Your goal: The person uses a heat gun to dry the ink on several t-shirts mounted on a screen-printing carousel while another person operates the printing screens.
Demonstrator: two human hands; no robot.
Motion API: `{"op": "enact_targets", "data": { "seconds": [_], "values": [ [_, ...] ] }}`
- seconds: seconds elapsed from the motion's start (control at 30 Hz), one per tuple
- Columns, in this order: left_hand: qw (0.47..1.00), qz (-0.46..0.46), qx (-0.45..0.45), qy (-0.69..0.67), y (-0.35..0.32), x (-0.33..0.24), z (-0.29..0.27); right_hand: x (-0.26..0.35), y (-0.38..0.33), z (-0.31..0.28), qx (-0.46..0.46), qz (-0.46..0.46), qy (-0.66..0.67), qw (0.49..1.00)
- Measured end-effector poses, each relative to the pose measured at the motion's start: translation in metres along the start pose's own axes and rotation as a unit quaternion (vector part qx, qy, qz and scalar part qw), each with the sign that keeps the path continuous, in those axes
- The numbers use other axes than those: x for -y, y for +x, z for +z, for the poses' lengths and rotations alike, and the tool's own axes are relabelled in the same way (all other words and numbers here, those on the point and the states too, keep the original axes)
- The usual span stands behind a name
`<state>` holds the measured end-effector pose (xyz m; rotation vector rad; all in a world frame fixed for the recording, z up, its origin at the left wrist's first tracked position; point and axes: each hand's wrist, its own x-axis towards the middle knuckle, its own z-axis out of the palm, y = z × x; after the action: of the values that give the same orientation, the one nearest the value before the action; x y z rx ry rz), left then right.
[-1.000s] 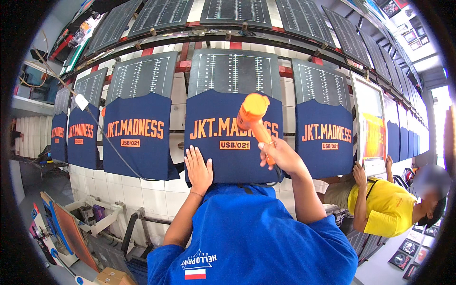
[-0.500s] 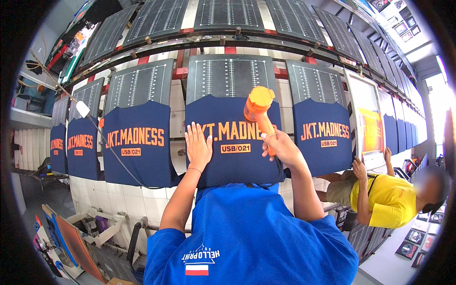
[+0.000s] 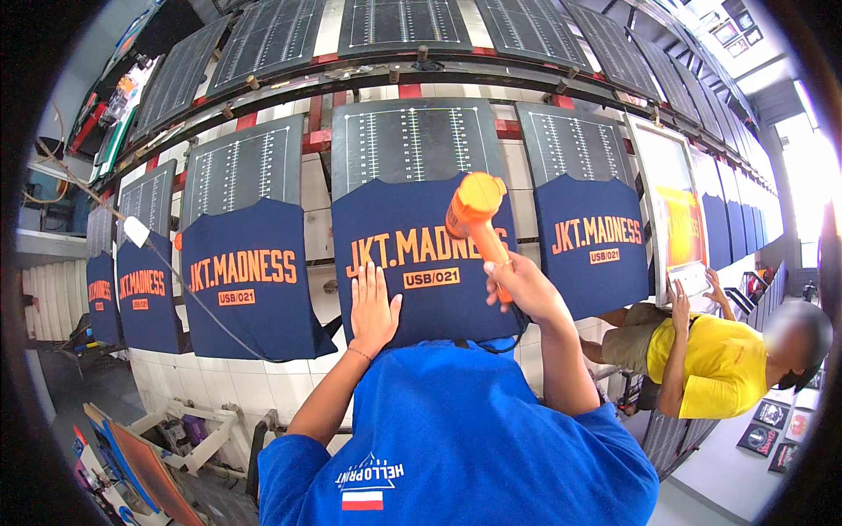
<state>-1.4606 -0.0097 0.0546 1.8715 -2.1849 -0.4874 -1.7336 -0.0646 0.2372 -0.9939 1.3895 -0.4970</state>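
Note:
My left hand (image 3: pixel 374 307) lies flat, fingers stretched out and close together, on the lower left of a navy shirt (image 3: pixel 390 206) with orange lettering. The fabric is spread over a dark board (image 3: pixel 412 131) with white ruler marks. In my right hand (image 3: pixel 526 289) is the grip of an orange heat gun (image 3: pixel 478 206), held above the same shirt's print and hiding part of it. A dark cord (image 3: pixel 519 337) hangs below the grip.
Matching navy shirts (image 3: pixel 241 311) (image 3: pixel 589 254) lie on boards to both sides. At right, a person in yellow (image 3: pixel 715 359) handles a framed printing screen (image 3: pixel 638 158). A grey cable (image 3: pixel 206 302) slants across the left boards. Another row of ruled boards (image 3: pixel 403 26) stands beyond.
My left hand has slid down the shirt, nearer to me. The heat gun has shifted slightly toward me, still in my right hand. The other person's hands have moved up onto the screen's near end.

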Motion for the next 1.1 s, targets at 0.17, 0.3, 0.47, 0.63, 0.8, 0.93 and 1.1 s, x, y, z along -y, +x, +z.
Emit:
{"op": "enact_targets", "data": {
  "seconds": [0.17,0.3,0.47,0.63,0.8,0.93,1.1],
  "values": [
    [0.998,0.024,-0.042,0.027,0.033,0.014,0.0,0.003,-0.003,-0.003,-0.013,0.006,0.009,1.0],
    [0.993,-0.005,-0.095,0.073,0.081,0.029,0.005,-0.005,-0.03,-0.012,0.001,0.039,-0.01,0.999],
    [0.996,0.022,-0.071,0.043,0.091,0.015,0.008,-0.012,-0.022,-0.013,-0.029,0.015,0.031,0.999],
    [0.998,0.057,-0.031,0.019,0.054,-0.003,0.008,-0.006,-0.008,-0.012,-0.073,-0.015,0.031,0.997],
    [0.997,0.073,-0.001,0.007,0.016,-0.007,0.008,-0.008,-0.007,-0.009,-0.084,-0.013,0.043,0.996],
    [0.997,0.082,0.01,0.006,0.007,-0.003,0.011,-0.01,-0.009,-0.008,-0.057,-0.018,0.043,0.997],
    [0.997,0.075,-0.013,0.01,0.033,0.003,0.003,-0.015,-0.034,-0.009,-0.036,0.032,0.019,0.999]
  ]
}}
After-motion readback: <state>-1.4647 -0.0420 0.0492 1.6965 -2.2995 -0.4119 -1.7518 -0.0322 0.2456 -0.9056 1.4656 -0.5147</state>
